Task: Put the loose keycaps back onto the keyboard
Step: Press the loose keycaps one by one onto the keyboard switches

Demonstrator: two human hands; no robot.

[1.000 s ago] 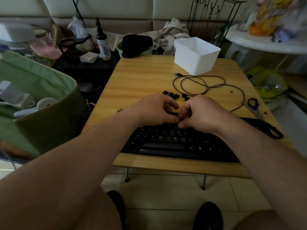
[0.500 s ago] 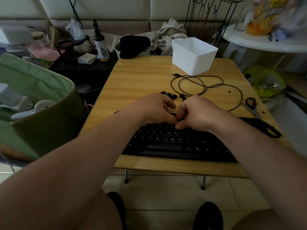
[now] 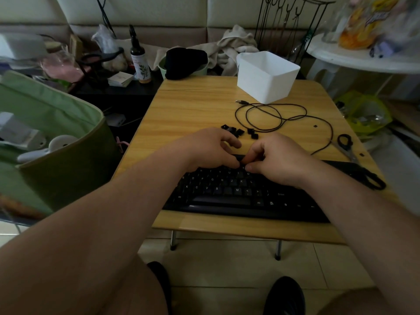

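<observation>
My left hand (image 3: 211, 148) and right hand (image 3: 277, 158) are curled close together over the top rows of the keyboard (image 3: 227, 192); I cannot tell if they pinch a keycap. The loose keycaps (image 3: 236, 131) lie just behind my hands, nearer the left one.

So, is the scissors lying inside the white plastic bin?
No, the scissors lie on the wooden table near its right edge, well apart from the white plastic bin.
</observation>
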